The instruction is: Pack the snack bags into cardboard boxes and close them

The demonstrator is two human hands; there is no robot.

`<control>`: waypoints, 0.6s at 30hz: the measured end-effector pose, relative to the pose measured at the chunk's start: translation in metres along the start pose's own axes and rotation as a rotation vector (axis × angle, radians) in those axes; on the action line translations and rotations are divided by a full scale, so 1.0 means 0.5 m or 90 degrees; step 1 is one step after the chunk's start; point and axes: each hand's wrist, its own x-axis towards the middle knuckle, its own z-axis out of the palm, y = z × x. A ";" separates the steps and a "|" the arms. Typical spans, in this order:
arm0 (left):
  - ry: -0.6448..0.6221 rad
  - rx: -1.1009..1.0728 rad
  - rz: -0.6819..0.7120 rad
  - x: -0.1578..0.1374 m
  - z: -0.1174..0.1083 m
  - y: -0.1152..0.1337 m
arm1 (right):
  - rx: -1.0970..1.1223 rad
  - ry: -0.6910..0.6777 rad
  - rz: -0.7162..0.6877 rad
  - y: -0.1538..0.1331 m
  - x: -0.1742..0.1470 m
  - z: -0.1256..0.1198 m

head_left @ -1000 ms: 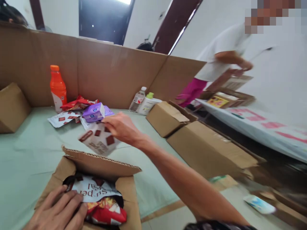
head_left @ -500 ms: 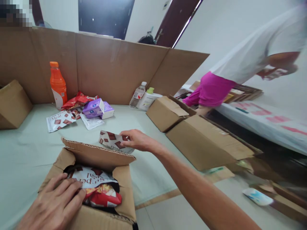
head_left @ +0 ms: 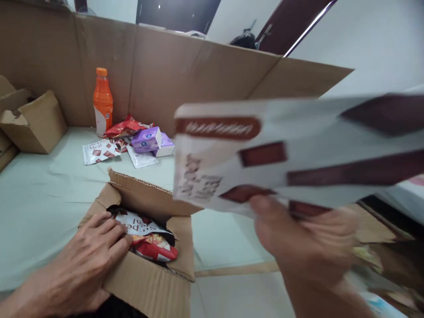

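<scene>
Held up close to the camera is a white meal-replacement pouch [head_left: 205, 150] with brown squares, its printing blurred. My right hand [head_left: 304, 243] pinches its lower edge, thumb on the printed face. Below and to the left stands an open cardboard box [head_left: 159, 287], flaps folded outward. My left hand [head_left: 96, 247] grips the box's left edge, fingers over the rim and thumb mostly hidden. Inside the box lie another white pouch [head_left: 135, 223] and a red snack bag [head_left: 155, 248]; anything underneath is hidden.
Behind the box are an orange drink bottle [head_left: 103, 104], a red packet [head_left: 127, 127], purple tissue packs [head_left: 145, 140] and white pouches [head_left: 101, 152]. Small cardboard boxes [head_left: 46, 123] stand at left. A tall cardboard panel [head_left: 185, 75] borders the back of the green-covered surface [head_left: 43, 190].
My right hand has lifted the pouch from beyond the box, bringing it up, rightward and close to the camera. My left hand has stayed on the box. The view has swung left.
</scene>
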 end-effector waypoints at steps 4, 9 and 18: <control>-0.024 -0.030 -0.016 -0.003 0.008 -0.002 | -0.048 -0.305 -0.230 -0.061 -0.020 0.043; -0.029 -0.038 -0.021 -0.002 0.011 -0.005 | -0.336 -0.727 -0.141 -0.087 -0.011 0.145; -0.026 0.003 -0.017 0.000 0.014 -0.010 | -0.326 -0.943 -0.102 -0.092 0.042 0.242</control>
